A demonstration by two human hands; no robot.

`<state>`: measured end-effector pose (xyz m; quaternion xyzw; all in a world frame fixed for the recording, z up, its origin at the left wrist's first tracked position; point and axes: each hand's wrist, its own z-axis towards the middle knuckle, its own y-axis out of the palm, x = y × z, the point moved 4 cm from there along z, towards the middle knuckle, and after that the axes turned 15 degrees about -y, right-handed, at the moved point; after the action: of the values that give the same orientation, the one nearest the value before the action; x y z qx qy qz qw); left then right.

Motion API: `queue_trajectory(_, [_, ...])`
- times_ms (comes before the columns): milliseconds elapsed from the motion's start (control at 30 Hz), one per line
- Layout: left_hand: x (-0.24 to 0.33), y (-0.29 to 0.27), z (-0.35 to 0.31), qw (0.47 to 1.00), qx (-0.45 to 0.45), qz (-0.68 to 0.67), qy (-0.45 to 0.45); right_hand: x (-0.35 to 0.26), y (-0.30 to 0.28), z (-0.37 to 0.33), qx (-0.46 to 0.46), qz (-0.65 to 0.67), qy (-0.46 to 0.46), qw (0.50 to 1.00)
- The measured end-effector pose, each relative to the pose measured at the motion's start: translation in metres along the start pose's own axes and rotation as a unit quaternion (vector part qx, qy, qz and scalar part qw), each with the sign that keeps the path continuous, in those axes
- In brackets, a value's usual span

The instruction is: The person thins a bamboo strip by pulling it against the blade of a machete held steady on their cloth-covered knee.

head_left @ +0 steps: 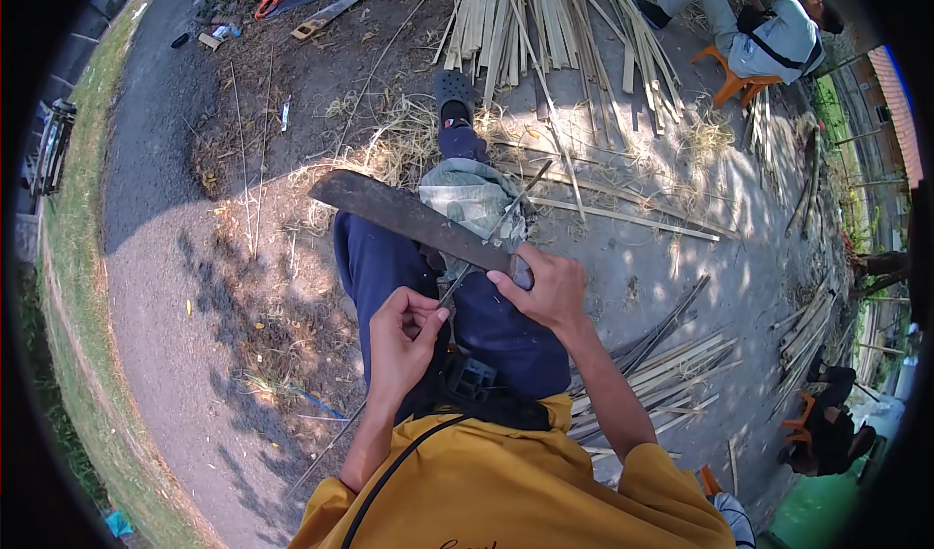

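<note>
My right hand (pixel 547 291) is wrapped round the grip end of a machete (pixel 404 218), its thumb along the base of the blade. The wide dark blade points to the upper left, above my thighs. Between the thumb and fingers of my left hand (pixel 404 340) is a thin bamboo strip (pixel 453 291). It slants from beside my left forearm up to the right and crosses the machete close to my right hand. A worn grey-green cloth (pixel 467 194) covers my knee beneath the blade. Most of the machete's handle is hidden by my right hand.
Long pale bamboo strips (pixel 530 23) lie fanned out ahead, and another pile (pixel 662 384) is at my right. Curly shavings (pixel 399 145) surround my shoe (pixel 453 90). Handsaws (pixel 336 11) lie at the far left. One person (pixel 769 43) sits on an orange stool; another (pixel 827 427) sits at right.
</note>
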<state>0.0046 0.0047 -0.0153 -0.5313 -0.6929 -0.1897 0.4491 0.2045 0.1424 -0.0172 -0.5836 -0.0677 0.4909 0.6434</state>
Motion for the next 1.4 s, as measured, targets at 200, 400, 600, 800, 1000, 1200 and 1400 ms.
queue_trajectory(200, [0.017,0.014,0.025,0.998,-0.054,-0.01,0.008,0.002,-0.004,0.009,0.02,0.022,0.017,0.999])
queue_trajectory(400, [0.019,0.021,0.036,0.998,-0.057,-0.025,0.011,0.001,0.004,0.015,0.026,0.019,-0.008,0.999])
queue_trajectory(600, [0.009,0.03,0.044,0.99,-0.101,-0.094,-0.023,0.005,0.018,0.018,-0.01,0.008,-0.007,1.0])
queue_trajectory(800, [0.011,0.03,0.047,0.981,-0.124,-0.123,-0.081,0.007,0.015,0.018,-0.025,0.017,-0.015,0.999])
queue_trajectory(1000, [0.02,0.037,0.055,0.972,-0.14,-0.177,-0.064,0.009,0.016,0.015,0.014,0.058,-0.046,0.997])
queue_trajectory(1200, [0.037,0.03,0.061,0.986,-0.131,-0.076,-0.076,0.007,0.008,0.003,0.004,0.082,0.003,0.997])
queue_trajectory(1400, [0.037,0.013,0.059,0.956,-0.232,-0.142,-0.112,0.016,-0.004,-0.023,0.095,0.18,0.107,0.973])
